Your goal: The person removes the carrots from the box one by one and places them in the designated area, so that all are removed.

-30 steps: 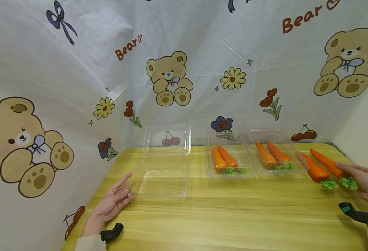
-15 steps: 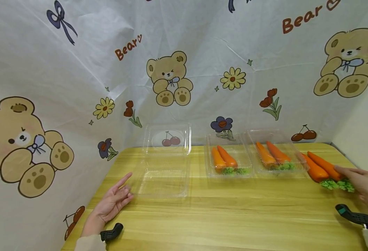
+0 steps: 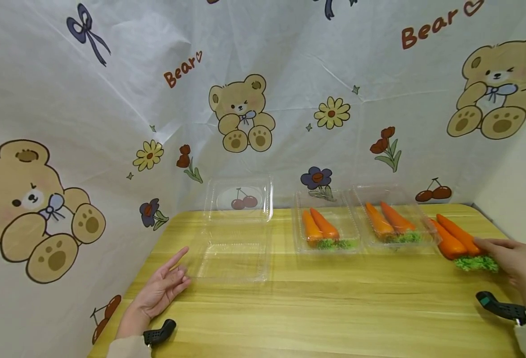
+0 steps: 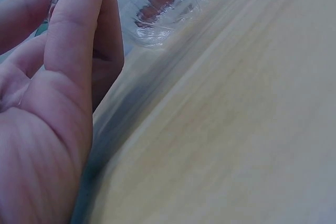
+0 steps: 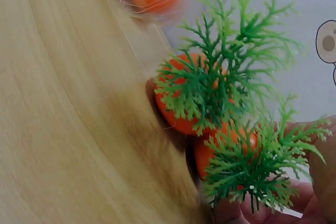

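Two bare hands, well apart, one at each side of a yellowish wood-grain table [image 3: 312, 313]. Right hand [image 3: 520, 258] grips the outer carrot [image 3: 459, 233] of a loose pair, far right: glossy orange, tapering, frilly green tops. Fingertips partly hidden behind it. Inner carrot [image 3: 448, 244] lies alongside, the two bodies touching at their thick ends; tips point away from the person, leaf tops bunch together on the near side.

Left hand [image 3: 159, 291] relaxed, index finger straight, the others loosely bent, just beside the left edge of a clear plastic box [image 3: 233, 261]. Cannot tell whether its fingertips touch the edge. Clear lid [image 3: 220, 199] of that box stands raised at the back, its rim catching light.

Two more clear plastic boxes between it and the loose pair: middle box [image 3: 343, 219] with two orange carrots inside [image 3: 325, 224], right-hand box [image 3: 403, 206] likewise with two [image 3: 381, 223]. Right-hand box sits just beside the inner carrot.

Black curved device [image 3: 159, 333] on the left wrist, similar one on the right. Cream sleeves [image 3: 130, 348]. Backdrop: white sheet [image 3: 289, 49] printed with tan bears, flowers, cherries.
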Demonstrator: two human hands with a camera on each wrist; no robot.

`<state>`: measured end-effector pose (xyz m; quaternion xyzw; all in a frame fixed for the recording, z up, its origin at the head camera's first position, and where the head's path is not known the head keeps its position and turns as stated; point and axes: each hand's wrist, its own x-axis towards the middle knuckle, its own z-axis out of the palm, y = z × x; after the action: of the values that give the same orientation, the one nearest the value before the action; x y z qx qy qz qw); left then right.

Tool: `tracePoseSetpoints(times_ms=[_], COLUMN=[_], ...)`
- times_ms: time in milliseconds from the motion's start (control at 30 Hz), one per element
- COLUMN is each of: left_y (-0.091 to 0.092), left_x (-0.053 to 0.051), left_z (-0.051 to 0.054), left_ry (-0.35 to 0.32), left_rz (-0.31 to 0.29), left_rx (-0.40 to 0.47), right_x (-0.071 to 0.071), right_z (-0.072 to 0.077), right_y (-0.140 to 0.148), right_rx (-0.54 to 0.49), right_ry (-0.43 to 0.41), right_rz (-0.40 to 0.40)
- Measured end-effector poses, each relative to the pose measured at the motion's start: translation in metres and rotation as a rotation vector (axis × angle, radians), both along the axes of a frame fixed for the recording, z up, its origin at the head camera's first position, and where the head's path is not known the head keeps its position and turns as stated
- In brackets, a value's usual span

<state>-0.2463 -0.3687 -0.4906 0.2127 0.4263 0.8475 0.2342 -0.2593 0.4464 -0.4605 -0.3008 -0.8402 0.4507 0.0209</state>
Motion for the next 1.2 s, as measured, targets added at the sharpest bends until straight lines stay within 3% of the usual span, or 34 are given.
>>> tracePoseSetpoints(times_ms=[367, 833, 1200], left_y=[0.001, 0.000, 0.000], left_x=[0.000, 0.001, 0.001], left_z=[0.001, 0.001, 0.001], left_ry=[0.002, 0.000, -0.015], left_rz=[0.008, 0.006, 0.011], left_rx=[0.006, -0.015, -0.005], right_x=[-0.004, 0.003, -0.001], right_z=[-0.001, 0.024, 0.046], right_y=[0.007, -0.016, -0.047], right_rx=[0.020, 0.057, 0.107], right_ry=[0.073, 0.189, 0.262], right_rz=[0.063, 0.061, 0.214])
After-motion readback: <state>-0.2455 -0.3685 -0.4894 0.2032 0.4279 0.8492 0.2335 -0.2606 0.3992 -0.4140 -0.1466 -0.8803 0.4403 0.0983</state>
